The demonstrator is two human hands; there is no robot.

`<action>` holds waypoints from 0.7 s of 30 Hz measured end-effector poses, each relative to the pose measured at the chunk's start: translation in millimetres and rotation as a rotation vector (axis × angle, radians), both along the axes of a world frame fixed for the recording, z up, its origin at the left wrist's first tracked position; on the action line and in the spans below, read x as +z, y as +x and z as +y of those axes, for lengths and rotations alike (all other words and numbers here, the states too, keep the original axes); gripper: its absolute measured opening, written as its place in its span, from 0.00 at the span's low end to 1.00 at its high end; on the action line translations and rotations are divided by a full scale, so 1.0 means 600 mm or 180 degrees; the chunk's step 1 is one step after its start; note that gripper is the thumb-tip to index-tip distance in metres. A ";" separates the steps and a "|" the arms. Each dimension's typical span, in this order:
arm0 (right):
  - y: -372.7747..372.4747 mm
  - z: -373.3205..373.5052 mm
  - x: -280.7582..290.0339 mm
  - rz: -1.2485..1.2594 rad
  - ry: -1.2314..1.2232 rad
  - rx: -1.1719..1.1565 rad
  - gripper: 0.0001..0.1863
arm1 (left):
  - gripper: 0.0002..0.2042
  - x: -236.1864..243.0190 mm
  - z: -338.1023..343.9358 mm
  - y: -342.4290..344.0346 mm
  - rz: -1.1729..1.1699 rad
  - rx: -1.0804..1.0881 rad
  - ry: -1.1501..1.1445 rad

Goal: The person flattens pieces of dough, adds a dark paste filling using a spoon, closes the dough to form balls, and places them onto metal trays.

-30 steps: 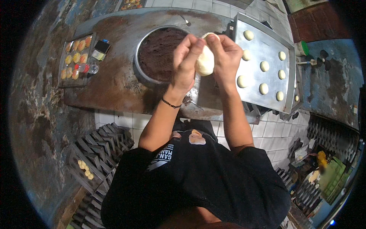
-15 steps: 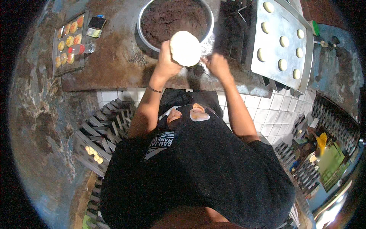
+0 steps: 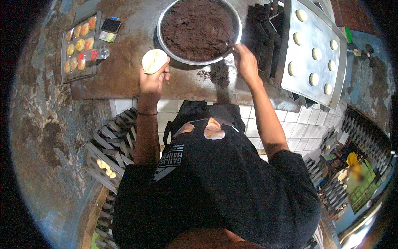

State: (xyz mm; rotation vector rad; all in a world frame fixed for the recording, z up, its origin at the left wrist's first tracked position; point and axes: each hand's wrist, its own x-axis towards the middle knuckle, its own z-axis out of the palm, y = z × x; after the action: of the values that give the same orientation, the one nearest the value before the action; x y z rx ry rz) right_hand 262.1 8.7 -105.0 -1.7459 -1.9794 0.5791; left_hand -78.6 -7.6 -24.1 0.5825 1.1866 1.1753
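The left hand (image 3: 152, 79) cups a soft, flattened dough round (image 3: 154, 60) from beneath; the right hand (image 3: 245, 62) pinches a utensil at the filling bowl (image 3: 199, 29) rim.

Dough balls on tray (image 3: 311, 45): seven; filling bowl (image 3: 198, 30): one; flattened dough (image 3: 154, 60): one

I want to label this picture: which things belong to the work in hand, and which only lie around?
In use:
left hand holding dough disc
right hand at bowl of dark filling
tray of dough balls

Lying about:
small tray of pastries
small bottle
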 end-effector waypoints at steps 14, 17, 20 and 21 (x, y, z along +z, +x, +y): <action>-0.033 0.180 -0.083 -0.1210 -0.0397 0.0500 0.21 | 0.11 0.020 -0.024 0.002 0.0814 -0.0261 0.0414; -0.019 0.171 -0.071 -0.0620 -0.0930 0.0340 0.19 | 0.14 0.039 -0.021 0.013 0.1661 -0.0352 0.0142; 0.002 0.171 -0.050 0.0522 -0.1730 0.0123 0.16 | 0.20 0.008 -0.002 0.010 0.2038 -0.0719 0.0352; -0.001 0.157 -0.026 0.0992 -0.1792 0.0157 0.15 | 0.20 0.002 0.003 0.012 0.2140 -0.0681 0.0487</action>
State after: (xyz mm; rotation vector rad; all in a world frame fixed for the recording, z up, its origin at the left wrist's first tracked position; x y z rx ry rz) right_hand 261.5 102.9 -120.6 -1.7627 -1.7426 1.4413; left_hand -71.3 -6.0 -22.7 1.2548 1.5498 0.9108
